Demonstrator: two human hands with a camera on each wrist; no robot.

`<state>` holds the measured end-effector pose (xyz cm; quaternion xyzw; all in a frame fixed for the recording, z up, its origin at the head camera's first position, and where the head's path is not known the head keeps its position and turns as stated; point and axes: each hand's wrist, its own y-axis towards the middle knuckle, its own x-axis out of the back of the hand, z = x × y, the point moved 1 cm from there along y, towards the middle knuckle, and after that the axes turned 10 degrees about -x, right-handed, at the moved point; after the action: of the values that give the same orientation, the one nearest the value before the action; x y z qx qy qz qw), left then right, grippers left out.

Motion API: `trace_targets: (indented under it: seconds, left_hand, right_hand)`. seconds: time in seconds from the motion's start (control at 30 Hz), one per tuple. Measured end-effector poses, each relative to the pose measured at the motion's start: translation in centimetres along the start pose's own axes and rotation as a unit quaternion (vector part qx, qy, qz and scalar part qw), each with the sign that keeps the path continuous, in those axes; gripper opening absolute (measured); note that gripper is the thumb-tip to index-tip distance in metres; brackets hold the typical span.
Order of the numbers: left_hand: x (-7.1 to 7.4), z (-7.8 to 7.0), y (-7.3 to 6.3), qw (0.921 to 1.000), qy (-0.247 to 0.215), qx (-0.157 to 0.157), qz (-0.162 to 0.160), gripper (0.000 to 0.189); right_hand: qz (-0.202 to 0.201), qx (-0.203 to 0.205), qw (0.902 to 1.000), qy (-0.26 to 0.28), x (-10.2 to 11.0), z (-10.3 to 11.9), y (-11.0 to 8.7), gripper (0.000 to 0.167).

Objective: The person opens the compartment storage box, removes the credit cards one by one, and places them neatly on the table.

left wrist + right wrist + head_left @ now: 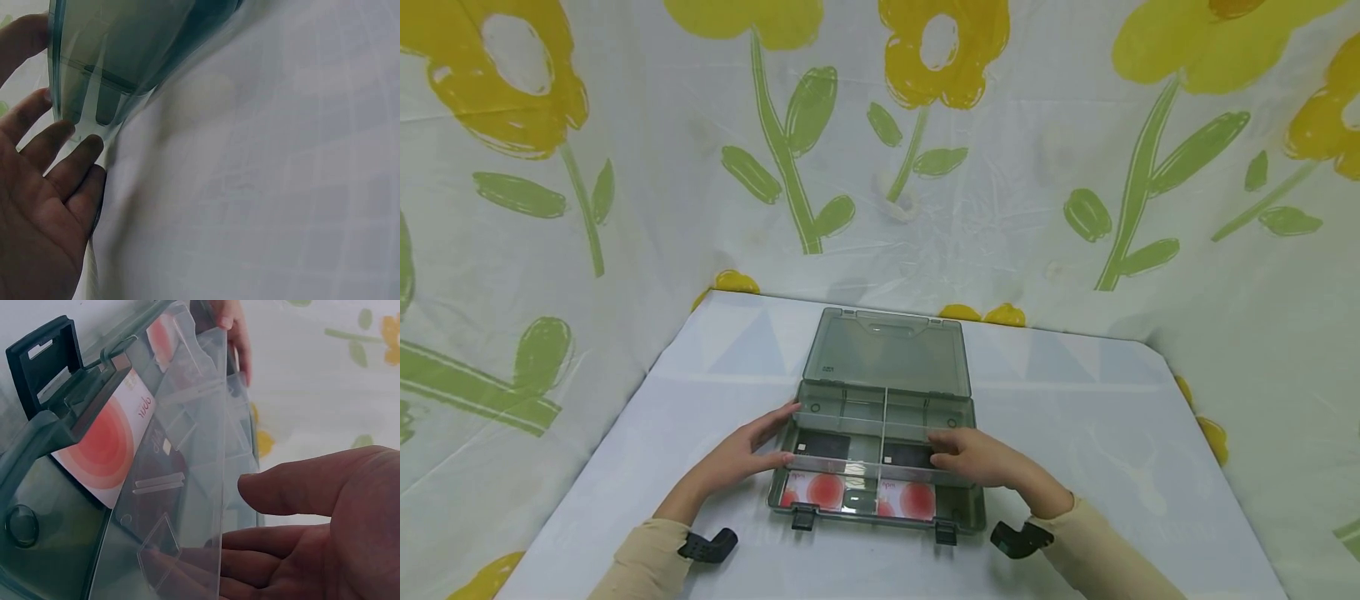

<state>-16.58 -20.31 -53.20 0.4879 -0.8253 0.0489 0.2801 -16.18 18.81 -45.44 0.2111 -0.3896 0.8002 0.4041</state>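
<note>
A grey-green see-through organizer box point(895, 522) lies on the table with its lid point(887, 358) folded back. Clear dividers point(200, 456) split it into several compartments. Two dark cards point(827, 447) lie in the middle row, and two white cards with red circles point(917, 500) in the front row. At the box's left side, my left hand point(737, 457) touches the wall with spread fingers; the left wrist view shows the fingertips at the box edge. My right hand point(988, 458) reaches in over the right dark card point(906, 455), thumb apart from the fingers, which pass partly behind a clear divider.
Two dark latches point(803, 518) hang off the box's front edge. The white table point(1097, 467) extends on both sides of it. A curtain with yellow flowers point(936, 46) rises behind the table and along its sides.
</note>
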Motion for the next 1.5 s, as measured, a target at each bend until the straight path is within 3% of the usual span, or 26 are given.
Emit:
trace_targets:
  seconds: [0.57, 1.0, 1.5]
  left_hand:
    - [0.0, 0.0, 0.0, 1.0000, 0.005, 0.005, 0.000, 0.078]
    - [0.0, 0.1, 0.0, 1.0000, -0.001, 0.007, 0.003, 0.078]
    - [0.1, 0.0, -0.1, 1.0000, 0.001, 0.009, 0.002, 0.077]
  right_hand:
    - [-0.013, -0.022, 0.9997, 0.008, -0.3, -0.2, 0.4, 0.042]
    - [-0.004, -0.002, 0.9985, 0.054, -0.5, -0.9, 0.2, 0.043]
    - [-0.009, 0.018, 0.9976, 0.066, -0.1, -1.0, -0.2, 0.044]
